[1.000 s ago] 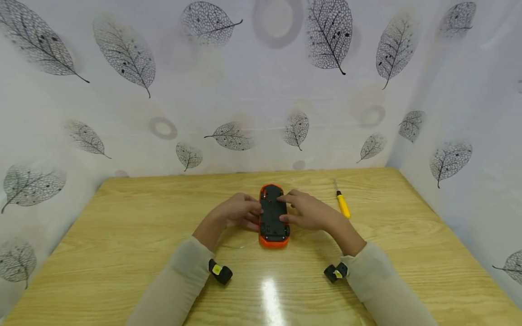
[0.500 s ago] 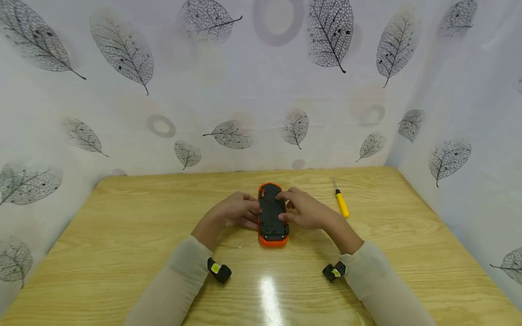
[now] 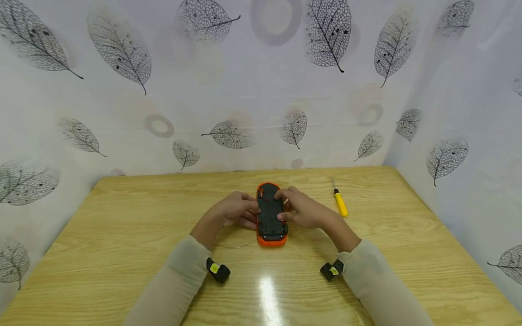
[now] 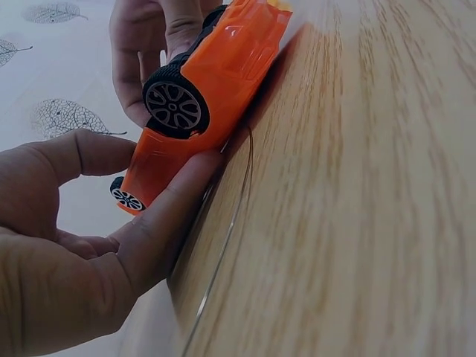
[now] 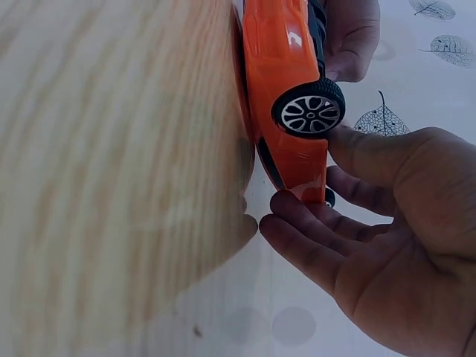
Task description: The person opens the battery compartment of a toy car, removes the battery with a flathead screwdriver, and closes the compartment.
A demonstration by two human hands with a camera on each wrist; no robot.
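An orange toy car (image 3: 271, 217) lies upside down on the table, its black underside facing up. My left hand (image 3: 236, 210) holds its left side, thumb at the edge of the underside and fingers against the orange body, as the left wrist view shows. From the right, my right hand (image 3: 303, 209) grips the car, with thumb and index fingertip on the underside and other fingers by the body. Spoked wheels (image 4: 175, 104) show along the car's side. A thin, shiny wire (image 4: 223, 260) lies on the wood beside the car, close to my left hand.
To the right of my right hand, a screwdriver (image 3: 340, 203) with a yellow handle lies on the wooden table (image 3: 134, 217). A leaf-patterned curtain (image 3: 244, 90) rises behind the table and along both sides.
The whole head view has drifted slightly left. Both hands keep their hold on the toy car, with hardly any visible movement against the table.
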